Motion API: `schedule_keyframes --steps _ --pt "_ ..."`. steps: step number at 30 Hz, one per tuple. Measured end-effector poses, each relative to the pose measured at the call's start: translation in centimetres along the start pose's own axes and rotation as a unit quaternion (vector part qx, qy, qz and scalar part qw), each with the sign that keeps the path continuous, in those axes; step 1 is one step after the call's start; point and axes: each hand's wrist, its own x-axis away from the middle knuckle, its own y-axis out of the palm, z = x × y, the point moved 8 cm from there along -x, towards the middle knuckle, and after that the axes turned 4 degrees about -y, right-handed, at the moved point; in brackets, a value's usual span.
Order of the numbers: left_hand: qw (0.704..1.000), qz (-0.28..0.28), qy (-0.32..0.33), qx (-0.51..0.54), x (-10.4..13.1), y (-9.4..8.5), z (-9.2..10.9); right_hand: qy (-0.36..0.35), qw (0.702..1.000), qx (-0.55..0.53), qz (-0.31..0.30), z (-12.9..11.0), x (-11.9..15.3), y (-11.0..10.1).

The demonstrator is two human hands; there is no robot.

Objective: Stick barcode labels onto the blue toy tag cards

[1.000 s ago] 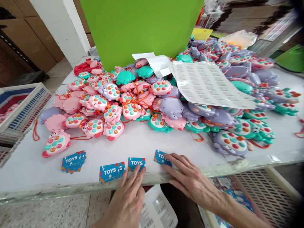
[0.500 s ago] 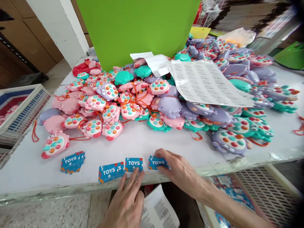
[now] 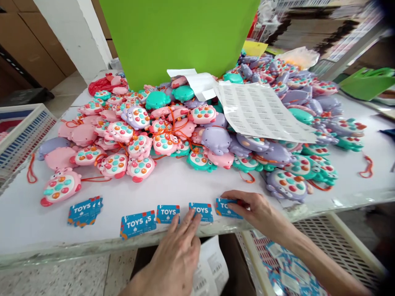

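Observation:
Blue TOYS cards lie in a row along the table's front edge. My right hand (image 3: pixel 251 207) pinches the rightmost cards (image 3: pixel 222 206) at their right side, fingers closed round them. My left hand (image 3: pixel 182 242) rests with fingers stretched out, its fingertips on the lower left of a single-looking card (image 3: pixel 206 211). Left of it lie another card (image 3: pixel 168 211), an overlapping pair (image 3: pixel 135 224) and a fanned pile (image 3: pixel 83 211). Behind the cards, pink, purple and green animal toys (image 3: pixel 216 139) with coloured buttons and orange cords are heaped.
Printed label sheets (image 3: pixel 262 109) lie over the heap, before a green panel (image 3: pixel 182 37). Another label sheet (image 3: pixel 212 267) is below the table edge. A cream crate (image 3: pixel 339 242) with blue cards stands lower right; a white basket (image 3: pixel 33 131) stands left.
My right hand has moved right with cards, leaving a card lying where it was. My left fingertips have shifted right onto that card. The view has shifted slightly.

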Motion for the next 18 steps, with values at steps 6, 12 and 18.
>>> schedule_keyframes --steps 6,12,18 --pt "0.999 -0.032 -0.017 -0.017 0.7 0.8 -1.3 -0.069 0.995 0.068 0.022 -1.9 0.4 1.3" --pt "0.999 -0.024 -0.033 -0.021 1.1 0.0 -1.1 -0.102 0.980 0.162 0.050 -3.7 1.1 2.5" --pt "0.999 -0.022 -0.038 0.007 2.2 -2.2 -1.2 -0.127 0.983 0.092 0.098 -5.4 2.7 0.7"
